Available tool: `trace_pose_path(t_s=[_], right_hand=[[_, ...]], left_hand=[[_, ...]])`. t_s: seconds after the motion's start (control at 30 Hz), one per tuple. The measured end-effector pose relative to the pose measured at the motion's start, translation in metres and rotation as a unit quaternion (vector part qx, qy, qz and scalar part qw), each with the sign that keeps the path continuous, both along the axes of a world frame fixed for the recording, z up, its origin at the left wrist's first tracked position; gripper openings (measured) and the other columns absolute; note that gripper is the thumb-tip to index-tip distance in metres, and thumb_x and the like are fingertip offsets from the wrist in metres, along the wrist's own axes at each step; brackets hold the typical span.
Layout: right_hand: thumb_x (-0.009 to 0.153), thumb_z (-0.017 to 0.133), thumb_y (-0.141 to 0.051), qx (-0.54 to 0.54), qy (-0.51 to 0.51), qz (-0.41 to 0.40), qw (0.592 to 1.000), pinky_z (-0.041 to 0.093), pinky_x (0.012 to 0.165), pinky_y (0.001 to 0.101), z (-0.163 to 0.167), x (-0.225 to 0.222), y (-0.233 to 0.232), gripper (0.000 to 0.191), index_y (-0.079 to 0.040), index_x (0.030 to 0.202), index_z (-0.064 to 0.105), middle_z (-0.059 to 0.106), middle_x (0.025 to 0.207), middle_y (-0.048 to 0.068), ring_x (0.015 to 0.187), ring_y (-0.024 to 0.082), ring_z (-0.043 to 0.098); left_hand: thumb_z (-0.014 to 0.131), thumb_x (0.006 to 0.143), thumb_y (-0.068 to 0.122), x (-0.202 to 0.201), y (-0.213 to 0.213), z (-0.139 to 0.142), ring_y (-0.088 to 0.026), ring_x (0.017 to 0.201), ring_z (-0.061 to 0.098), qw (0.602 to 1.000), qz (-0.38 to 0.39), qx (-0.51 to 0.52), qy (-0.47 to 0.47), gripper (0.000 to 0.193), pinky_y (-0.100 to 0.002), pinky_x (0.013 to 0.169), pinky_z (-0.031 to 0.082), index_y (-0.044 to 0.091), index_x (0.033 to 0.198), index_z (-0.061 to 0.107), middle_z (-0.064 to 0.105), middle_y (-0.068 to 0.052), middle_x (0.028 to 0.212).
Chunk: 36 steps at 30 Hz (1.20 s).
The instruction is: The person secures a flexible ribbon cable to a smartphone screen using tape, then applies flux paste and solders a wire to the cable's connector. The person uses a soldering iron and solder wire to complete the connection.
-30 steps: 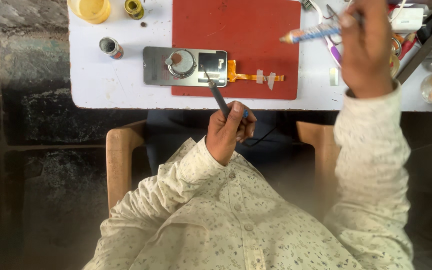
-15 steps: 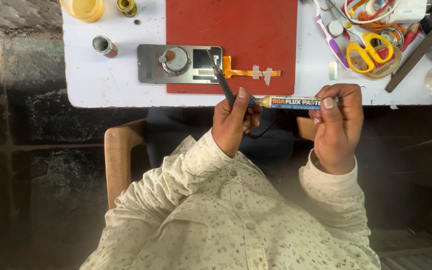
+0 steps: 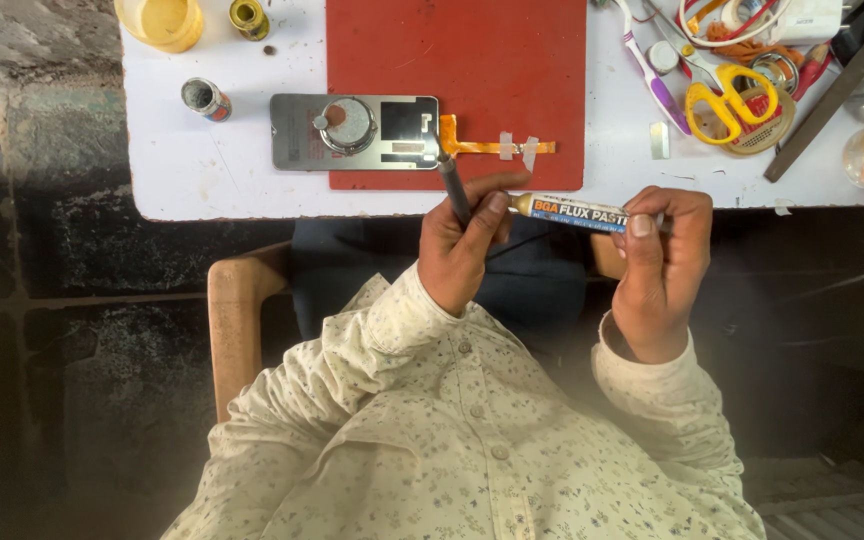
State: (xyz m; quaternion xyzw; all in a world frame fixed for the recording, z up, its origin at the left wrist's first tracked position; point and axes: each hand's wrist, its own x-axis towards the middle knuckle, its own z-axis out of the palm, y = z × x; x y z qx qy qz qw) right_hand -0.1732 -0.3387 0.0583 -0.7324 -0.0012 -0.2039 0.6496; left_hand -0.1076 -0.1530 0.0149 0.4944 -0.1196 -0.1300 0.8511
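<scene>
Seen from above, a person in a pale speckled shirt sits at a white table (image 3: 202, 180) that runs across the top of the frame. The left hand (image 3: 462, 250), at centre, is curled around a thin dark tool (image 3: 452, 185) held like a pen, its tip pointing up toward the table edge. The right hand (image 3: 657, 270), just right of centre, grips a slim white syringe (image 3: 577, 210) of paste lying level, fingers wrapped over its rear end; its nozzle reaches left and meets the left thumb. Both hands hover just below the table edge, over the lap. On the table, a red mat (image 3: 457, 60) holds an opened phone (image 3: 352, 130) with an orange ribbon cable (image 3: 492, 148) trailing right. Yellow scissors (image 3: 727, 100) and a toothbrush (image 3: 652, 70) lie at upper right; small jars (image 3: 202, 97) stand at upper left. The syringe looks light, stiff and smooth, probably slippery if smeared; the barrel's middle seems the steadiest place to hold it, clear of the nozzle and plunger.
</scene>
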Motion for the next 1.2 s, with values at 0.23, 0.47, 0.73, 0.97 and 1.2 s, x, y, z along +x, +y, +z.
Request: trace_pose_path(t_s=[0.23,0.47,0.73,0.97,1.2], right_hand=[[0.116,0.057,-0.013,0.117,0.008,0.010,0.993,0.038,0.072,0.0213,-0.004,-0.001,-0.007,0.011,-0.006,0.115,0.049,0.052,0.099,0.004,0.078,0.007,0.042],[0.114,0.056,-0.012,0.133,0.017,0.000,0.991,0.037,0.069,0.0215,0.004,-0.007,-0.006,0.008,-0.007,0.117,0.051,0.051,0.098,0.003,0.076,0.008,0.042],[0.116,0.059,-0.006,0.057,-0.134,-0.230,0.962,0.049,0.067,0.0313,-0.010,-0.010,-0.096,0.013,-0.005,0.123,0.048,0.052,0.107,0.007,0.078,0.016,0.055],[0.095,0.060,0.012,-0.345,-0.097,-0.389,0.849,0.052,0.083,0.0306,-0.063,0.052,-0.227,0.030,-0.003,0.119,0.052,0.055,0.114,0.010,0.093,0.019,0.057],[0.092,0.070,0.007,-0.488,-0.061,-0.326,0.807,0.049,0.097,0.0399,-0.057,0.084,-0.210,0.032,-0.004,0.117,0.053,0.056,0.116,0.011,0.114,0.023,0.058]], left_hand=[[0.048,0.113,0.030,0.005,-0.006,-0.012,-0.004,0.058,0.042,0.992,-0.060,-0.024,0.108,0.029,-0.020,0.052,0.037,0.003,0.109,0.057,0.063,-0.004,0.078],[0.053,0.112,0.026,0.004,-0.005,-0.017,-0.004,0.067,0.044,0.997,-0.062,0.046,0.004,0.025,-0.020,0.060,0.039,0.001,0.112,0.058,0.062,-0.003,0.088],[0.049,0.110,0.024,0.001,-0.008,-0.014,-0.006,0.067,0.046,0.990,-0.119,0.043,0.061,0.030,-0.022,0.060,0.043,-0.001,0.118,0.063,0.061,-0.005,0.093],[0.041,0.115,0.036,0.000,0.000,-0.014,-0.012,0.091,0.055,0.993,-0.090,0.075,0.012,0.049,-0.028,0.087,0.047,-0.003,0.117,0.069,0.069,-0.008,0.102],[0.034,0.111,0.044,0.002,-0.001,0.000,-0.010,0.079,0.050,0.987,-0.072,0.142,0.022,0.059,-0.025,0.071,0.044,-0.002,0.130,0.065,0.057,-0.002,0.095]])
